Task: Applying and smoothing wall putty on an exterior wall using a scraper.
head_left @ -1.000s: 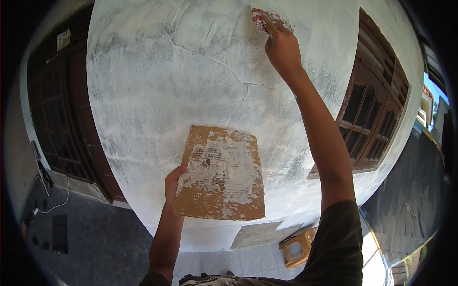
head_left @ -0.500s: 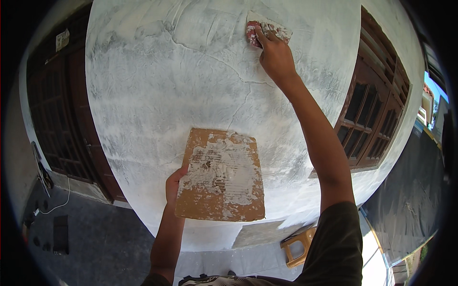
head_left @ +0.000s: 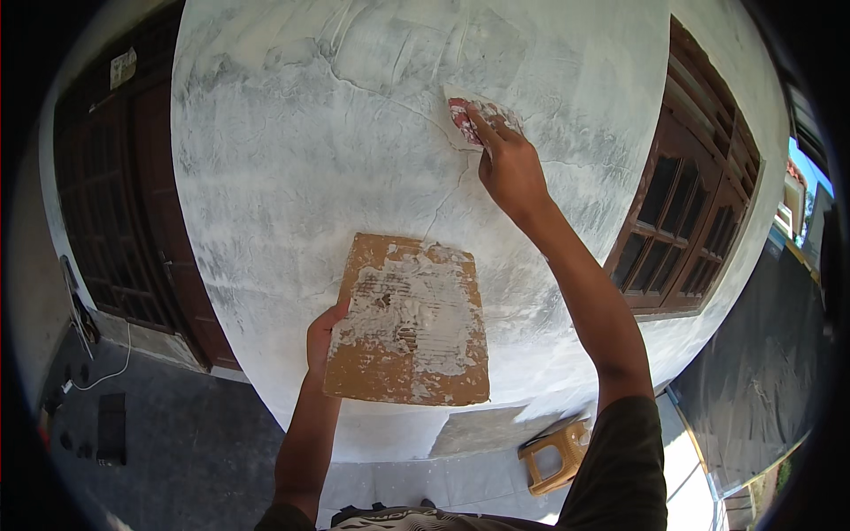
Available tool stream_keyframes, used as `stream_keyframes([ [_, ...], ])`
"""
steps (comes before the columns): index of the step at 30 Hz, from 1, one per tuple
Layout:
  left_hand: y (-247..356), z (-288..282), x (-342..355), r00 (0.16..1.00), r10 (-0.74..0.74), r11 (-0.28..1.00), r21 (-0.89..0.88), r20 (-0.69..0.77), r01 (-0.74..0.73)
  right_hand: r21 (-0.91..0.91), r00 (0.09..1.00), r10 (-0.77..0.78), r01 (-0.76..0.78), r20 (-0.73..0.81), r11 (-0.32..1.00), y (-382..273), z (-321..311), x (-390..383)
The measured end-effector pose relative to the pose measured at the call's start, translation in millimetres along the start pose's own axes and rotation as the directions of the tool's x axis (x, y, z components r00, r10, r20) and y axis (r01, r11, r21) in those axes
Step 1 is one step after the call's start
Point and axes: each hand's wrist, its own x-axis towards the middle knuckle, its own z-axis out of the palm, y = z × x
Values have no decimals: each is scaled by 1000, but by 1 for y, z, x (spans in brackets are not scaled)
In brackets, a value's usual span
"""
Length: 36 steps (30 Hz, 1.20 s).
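My right hand grips a putty knife with a wide, paste-smeared blade and red patches, held against the wall. The wall is whitish with grey blotches, and a thin crack runs down near the blade. Lower down, my left hand holds a brown cardboard sheet by its left edge; its thumb shows at the edge and the other fingers are hidden behind. Pale, ridged putty covers much of the sheet's upper face, with the brown surface bare along the bottom and left.
A brown wooden window is set into the wall on the right. Dark wooden doors stand at the left. Below, a tan plastic stool is on the floor near the wall's foot. A white cable lies at lower left; dark sheeting hangs at right.
My right hand has brought the putty knife down the wall and slightly left, toward the crack. The cardboard sheet in my left hand has hardly moved.
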Motion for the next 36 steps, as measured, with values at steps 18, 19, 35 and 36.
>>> stream_keyframes([
  [18,-10,-14,16,1000,-28,999,-30,-5,28,-304,977,0,-67,-215,950,10,58,44],
  [19,-9,-15,16,998,-56,997,-55,37,58,-305,977,1,-67,-213,950,7,60,36],
  [35,-11,-2,16,1000,-13,1000,13,-3,13,-91,955,63,-93,-289,992,37,13,86],
  [36,-11,-3,15,1000,-23,1000,-10,10,23,-88,955,63,-92,-289,992,37,24,89],
])
